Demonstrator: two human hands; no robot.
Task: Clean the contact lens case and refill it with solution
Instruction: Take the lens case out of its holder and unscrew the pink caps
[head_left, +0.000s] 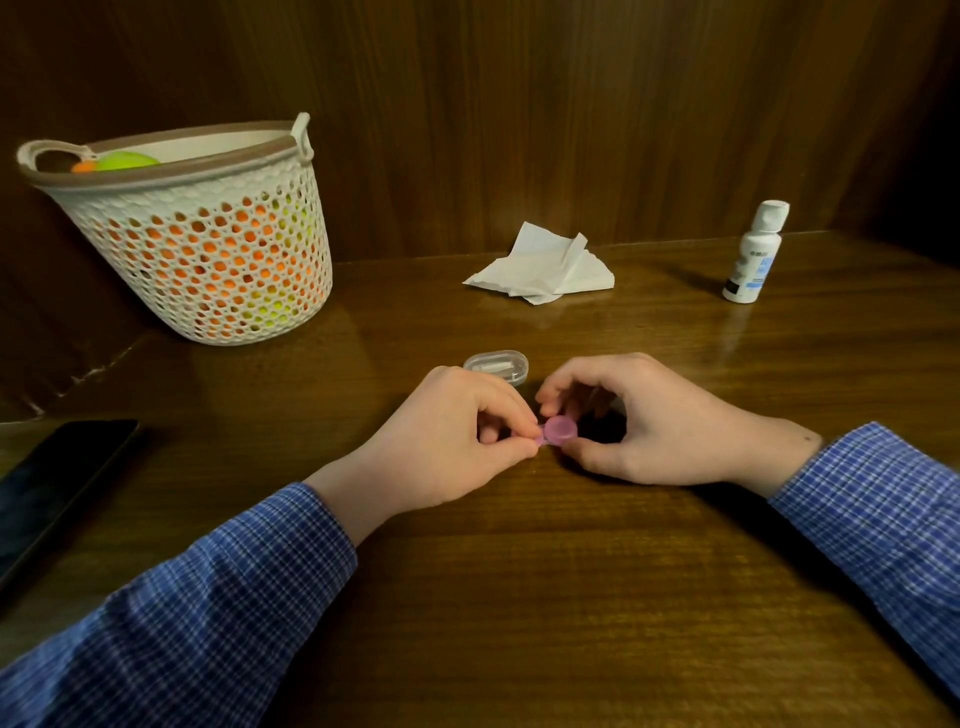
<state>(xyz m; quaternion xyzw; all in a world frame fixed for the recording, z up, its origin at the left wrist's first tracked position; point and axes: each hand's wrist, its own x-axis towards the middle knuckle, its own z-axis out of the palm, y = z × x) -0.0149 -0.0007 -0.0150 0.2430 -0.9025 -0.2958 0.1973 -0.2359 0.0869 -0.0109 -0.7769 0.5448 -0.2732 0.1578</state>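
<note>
Wooden table takes up most of the view. Basket of orange and green balls sits at 10 o'clock, dark phone at 9, crumpled tissue at 12, capped solution bottle at 2.

Left hand and right hand meet just above centre, both curled in a pinch on the pink lens case, which is held just above the table. Left fingertips grip the case end; right thumb and fingers wrap the round cap. Looks like the cap is being unscrewed, though it could be tightening.

Clear plastic box lies just beyond the knuckles at 12.

To do it well: the person should hold the body still with the left, turn only the cap with the right, and keep the case level so nothing spills. The cap should be set down where it won't roll. Tissue and bottle are both well apart from the hands, so each takes a reach.
</note>
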